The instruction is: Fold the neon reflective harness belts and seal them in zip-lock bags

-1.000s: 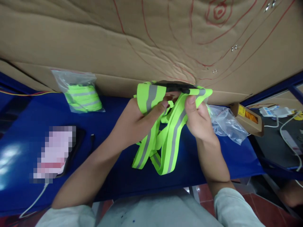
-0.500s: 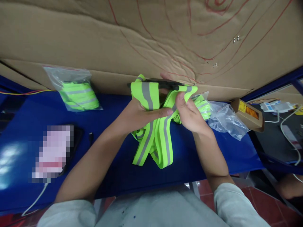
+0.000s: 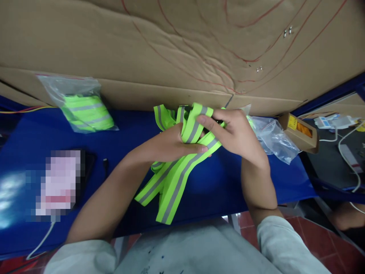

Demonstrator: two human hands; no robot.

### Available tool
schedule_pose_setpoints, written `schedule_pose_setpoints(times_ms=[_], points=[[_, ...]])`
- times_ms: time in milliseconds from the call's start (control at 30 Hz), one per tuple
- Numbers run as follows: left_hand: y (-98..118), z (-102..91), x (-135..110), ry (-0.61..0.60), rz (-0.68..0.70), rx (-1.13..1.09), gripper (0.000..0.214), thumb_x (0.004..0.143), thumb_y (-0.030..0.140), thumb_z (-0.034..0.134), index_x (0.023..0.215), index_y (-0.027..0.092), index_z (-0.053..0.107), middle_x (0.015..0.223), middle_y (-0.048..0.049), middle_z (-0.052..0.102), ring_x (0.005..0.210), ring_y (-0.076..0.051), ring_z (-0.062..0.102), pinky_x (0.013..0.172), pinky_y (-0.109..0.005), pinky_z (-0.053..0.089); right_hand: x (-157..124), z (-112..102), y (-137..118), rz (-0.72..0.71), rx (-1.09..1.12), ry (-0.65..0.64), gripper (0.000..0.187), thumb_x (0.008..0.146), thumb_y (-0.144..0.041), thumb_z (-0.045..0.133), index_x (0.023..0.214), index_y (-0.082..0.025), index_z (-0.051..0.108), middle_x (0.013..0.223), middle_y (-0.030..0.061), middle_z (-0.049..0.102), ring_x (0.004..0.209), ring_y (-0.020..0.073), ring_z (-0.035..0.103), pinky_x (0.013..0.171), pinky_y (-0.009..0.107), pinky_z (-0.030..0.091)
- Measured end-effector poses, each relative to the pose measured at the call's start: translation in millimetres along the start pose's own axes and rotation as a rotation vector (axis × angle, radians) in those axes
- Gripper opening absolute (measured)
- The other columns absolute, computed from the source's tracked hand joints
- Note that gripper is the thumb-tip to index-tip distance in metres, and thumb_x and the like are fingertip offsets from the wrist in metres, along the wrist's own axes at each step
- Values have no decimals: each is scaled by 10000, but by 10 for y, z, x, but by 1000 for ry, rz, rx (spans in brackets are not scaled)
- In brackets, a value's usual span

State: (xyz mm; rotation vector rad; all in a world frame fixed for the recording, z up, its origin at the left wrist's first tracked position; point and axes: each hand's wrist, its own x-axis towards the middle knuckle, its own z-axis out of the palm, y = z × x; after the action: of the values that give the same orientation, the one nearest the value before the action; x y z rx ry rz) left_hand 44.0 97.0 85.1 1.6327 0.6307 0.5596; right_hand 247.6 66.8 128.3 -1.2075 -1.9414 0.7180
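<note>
Both hands are closed on a neon-green elastic strap harness with grey reflective stripes (image 3: 176, 186), held above the table. My left hand (image 3: 173, 144) grips its gathered bands, thumb pointing right across them. My right hand (image 3: 232, 127) pinches a folded loop of the webbing between thumb and fingers, just right of the left hand. Two strap ends hang down toward the table's front edge, while other loops stick out behind the left hand. Some black parts show among the folds, partly covered by the fingers.
A clear zip bag with a folded green harness (image 3: 88, 112) lies at the left back. Nearer are a phone on a cable (image 3: 59, 182) and a black plug (image 3: 105, 165). Right of the hands lie an empty clear bag (image 3: 275, 142) and a small cardboard box (image 3: 299, 131). Cardboard (image 3: 114, 45) stands behind.
My right hand has turned over and come closer to the left, folding a loop over the bands. The hanging strap ends have swung left and lower. The view has shifted slightly.
</note>
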Motion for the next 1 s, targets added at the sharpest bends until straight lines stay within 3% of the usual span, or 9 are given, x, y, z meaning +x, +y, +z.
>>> schedule_pose_setpoints(times_ms=[67,133,300,467,600,700,800,900,1000], points=[[48,16,-13,-52,-46,-115,297,810,427,857,1000,207,797,958,-69,819,872,-248,775,801,-350,626,21,41,-5,75,84,85,519,928,-640,675,664,-195,641,635,-8,579,760,157,608,681,275,494],[88,20,-25,-110,-112,-203,269,790,396,876,975,211,815,925,-81,823,820,-257,784,740,-355,633,32,41,-14,132,192,113,528,916,-664,670,667,-202,616,654,-7,560,778,159,605,636,263,468],[140,9,-63,-198,-110,-187,242,799,342,859,1004,222,816,991,-77,828,828,-258,795,749,-362,642,53,21,36,253,376,8,415,883,-657,728,1041,-277,674,777,-28,637,731,150,613,628,261,499],[118,-55,-45,-116,-24,-90,201,807,323,854,960,200,810,937,-60,822,823,-239,784,786,-346,637,99,104,141,76,101,94,357,937,-600,694,1026,-256,724,959,23,726,934,194,669,856,324,550],[18,-94,-1,-90,-4,-93,175,773,314,872,889,197,813,849,-45,800,803,-240,772,771,-348,642,70,171,110,-18,-50,-84,429,966,-605,643,1167,-241,749,1219,77,749,1147,267,684,1044,412,506],[-38,-59,22,21,-10,-162,150,719,266,883,780,187,769,746,-6,755,731,-206,738,730,-328,631,73,236,100,-40,-118,-105,515,886,-613,744,1202,-207,728,1226,106,742,1140,302,682,1053,447,502],[-25,17,48,89,-123,-401,185,677,252,892,780,182,755,777,-18,774,752,-219,762,742,-339,636,108,253,112,-70,-120,-52,430,915,-580,729,1129,-208,735,1126,80,752,1059,275,692,990,409,519],[8,97,65,-71,-242,-610,312,684,301,916,940,183,781,928,-86,823,876,-287,803,802,-397,654,104,176,92,-41,-120,104,379,940,-600,689,1037,-238,742,997,42,735,955,239,676,907,376,528],[3,130,53,-283,-216,-566,393,807,315,858,1156,174,745,1006,-121,826,922,-270,804,843,-386,646,42,34,29,73,-25,156,371,931,-593,703,859,-230,733,753,7,662,720,173,615,682,320,511]])
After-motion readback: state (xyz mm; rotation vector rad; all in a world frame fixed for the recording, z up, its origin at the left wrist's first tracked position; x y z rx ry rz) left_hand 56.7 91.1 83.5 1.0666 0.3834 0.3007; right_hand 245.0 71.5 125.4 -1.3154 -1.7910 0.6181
